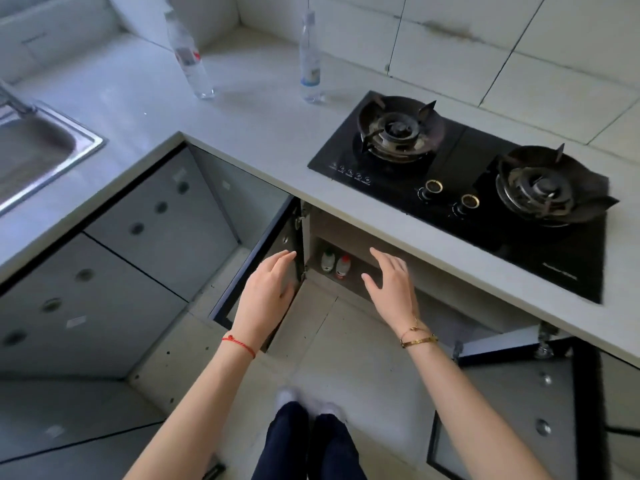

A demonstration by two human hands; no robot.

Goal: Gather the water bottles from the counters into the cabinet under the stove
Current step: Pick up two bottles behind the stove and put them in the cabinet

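1. The person stood facing the corner of the bench [242, 133], both arms reached down toward the open cabinet [346, 237] beneath the stove [460, 174].
2. Left hand [268, 289] was spread, fingers loose, holding nothing. It hovered at the edge of the left cabinet door [263, 268], which stood swung outward; whether it touched the door I could not tell.
3. Right hand [389, 282] was likewise wide and empty, palm down, in front of the cabinet mouth and just below the bench lip.
4. Two small capped bottles [335, 262] stood upright side by side at the left end of the cabinet, near the hinge side. Likely set there to leave the remaining floor free for more.
5. Two water bottles remained on the bench, well apart from the hands: one with a red-marked label [188, 57] in the corner, one with a blue label [309, 60] nearer the stove. Both upright, close to the tiled wall [450, 46].
6. The right cabinet door [502, 403] also hung open, so the opening was clear on both sides, sensible for repeated trips.
7. Judgement: with both hands free, the next move called for reaching up to the bench bottles. Task roughly half done, going by the count visible.
8. The sink [41, 150] lay far left, not involved.
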